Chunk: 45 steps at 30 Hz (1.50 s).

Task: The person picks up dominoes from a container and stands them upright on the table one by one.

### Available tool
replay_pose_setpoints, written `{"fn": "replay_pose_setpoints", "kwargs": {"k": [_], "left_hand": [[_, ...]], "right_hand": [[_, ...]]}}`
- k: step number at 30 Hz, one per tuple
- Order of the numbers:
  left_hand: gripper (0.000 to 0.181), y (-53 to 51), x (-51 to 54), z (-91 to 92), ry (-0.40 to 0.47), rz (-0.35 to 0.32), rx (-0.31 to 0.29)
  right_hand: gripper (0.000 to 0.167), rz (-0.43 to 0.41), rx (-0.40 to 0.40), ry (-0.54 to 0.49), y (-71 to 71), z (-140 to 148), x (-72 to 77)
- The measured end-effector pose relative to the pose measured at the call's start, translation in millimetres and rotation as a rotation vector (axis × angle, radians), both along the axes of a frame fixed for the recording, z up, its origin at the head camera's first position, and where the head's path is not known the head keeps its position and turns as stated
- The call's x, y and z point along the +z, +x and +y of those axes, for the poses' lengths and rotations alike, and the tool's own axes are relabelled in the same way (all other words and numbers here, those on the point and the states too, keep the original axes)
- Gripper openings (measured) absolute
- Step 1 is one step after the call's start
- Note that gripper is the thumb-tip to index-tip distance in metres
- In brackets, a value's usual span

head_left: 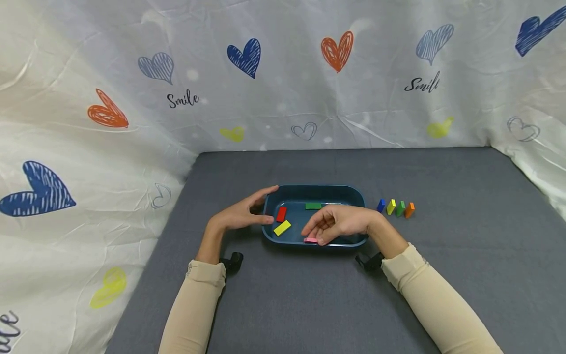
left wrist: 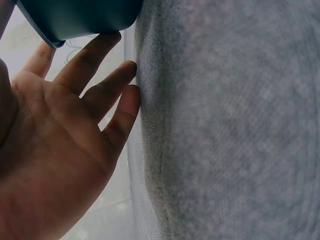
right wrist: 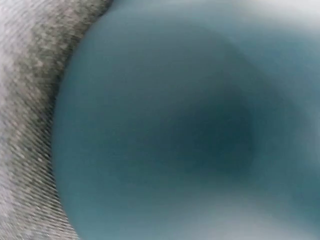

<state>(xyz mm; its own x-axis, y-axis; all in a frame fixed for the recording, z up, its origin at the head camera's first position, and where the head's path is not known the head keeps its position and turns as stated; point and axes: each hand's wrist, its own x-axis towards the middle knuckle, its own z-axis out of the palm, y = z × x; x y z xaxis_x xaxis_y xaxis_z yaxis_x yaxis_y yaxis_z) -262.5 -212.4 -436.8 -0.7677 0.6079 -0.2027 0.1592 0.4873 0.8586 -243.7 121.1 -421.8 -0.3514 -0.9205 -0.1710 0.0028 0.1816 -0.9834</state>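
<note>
A dark teal tray (head_left: 292, 191) lies on the grey cloth. At its left end is my left hand (head_left: 240, 212), thumb over the rim and forefinger at the far corner. In the left wrist view, the left hand (left wrist: 65, 120) has its fingers spread against or close to the tray's outer wall (left wrist: 85, 20). Over the tray's near side, my right hand (head_left: 342, 221) pinches a pink block (head_left: 310, 240) between thumb and fingers. Inside the tray lie a red block (head_left: 281, 214), a yellow block (head_left: 282, 228) and a green block (head_left: 313, 206). The right wrist view shows only blurred tray wall (right wrist: 150, 125) and cloth.
Right of the tray a row of blocks stands on end: blue (head_left: 381, 205), yellow (head_left: 391, 207), green (head_left: 400, 209) and orange (head_left: 410, 210). A white curtain (head_left: 283, 88) printed with hearts hangs behind the table (head_left: 283, 305) and along its left side.
</note>
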Motion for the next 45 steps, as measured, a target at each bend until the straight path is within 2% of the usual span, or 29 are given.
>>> {"fn": "replay_pose_setpoints", "kwargs": {"k": [8,12,26,36,39,45], "left_hand": [[0.085,-0.2,0.7,-0.5,0.002,0.004,-0.006],[0.084,0.2,1.1,-1.1,0.005,0.0,-0.003],[0.084,0.7,-1.2,-2.8,0.007,0.0,-0.005],[0.085,2.4,-0.3,-0.9,0.006,0.005,-0.012],[0.084,2.4,0.5,-0.5,0.006,0.004,-0.011],[0.085,1.1,0.0,-1.4,0.0,0.007,-0.008]], "right_hand": [[0.038,0.129,-0.006,0.001,-0.7,6,2.8],[0.038,0.132,-0.046,-0.041,0.0,11,3.8],[0.03,0.116,-0.35,-0.162,7.7,53,20.2],[0.027,0.244,-0.575,-0.242,9.1,101,23.2],[0.025,0.267,-0.621,-0.261,9.3,119,23.7],[0.03,0.248,-0.68,-0.387,11.4,154,25.5]]}}
